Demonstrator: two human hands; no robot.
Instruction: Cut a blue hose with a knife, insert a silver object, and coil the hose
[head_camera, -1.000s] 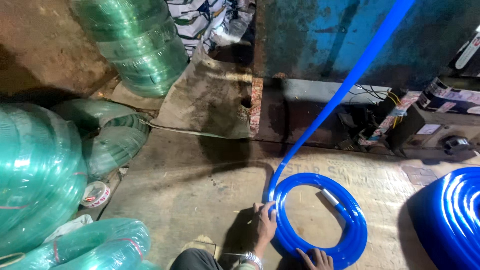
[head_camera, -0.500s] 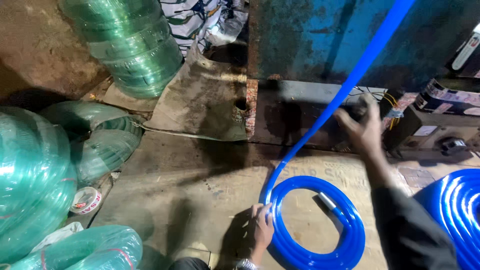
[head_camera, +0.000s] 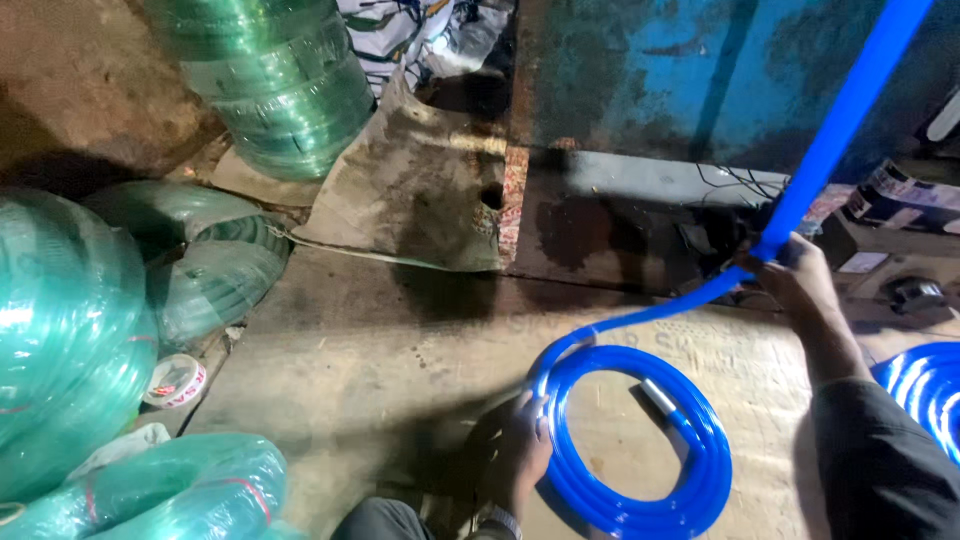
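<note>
A blue hose (head_camera: 835, 130) comes down from the upper right and winds into a flat coil (head_camera: 690, 470) on the floor. My right hand (head_camera: 795, 275) is raised and closed around the hose where it bends toward the coil. My left hand (head_camera: 525, 450) presses on the coil's left edge, fingers wrapped over the loops. A short pale hose end (head_camera: 658, 395) lies inside the ring.
Wrapped green hose coils stand at the back (head_camera: 280, 90) and pile up on the left (head_camera: 60, 330). A tape roll (head_camera: 175, 380) lies by them. Another blue coil (head_camera: 925, 385) sits at the right edge. A blue metal machine (head_camera: 650, 80) stands behind.
My right hand left the coil, rose to the right and took hold of the incoming hose. The hose now bends lower toward the coil. My left hand stayed on the coil's edge.
</note>
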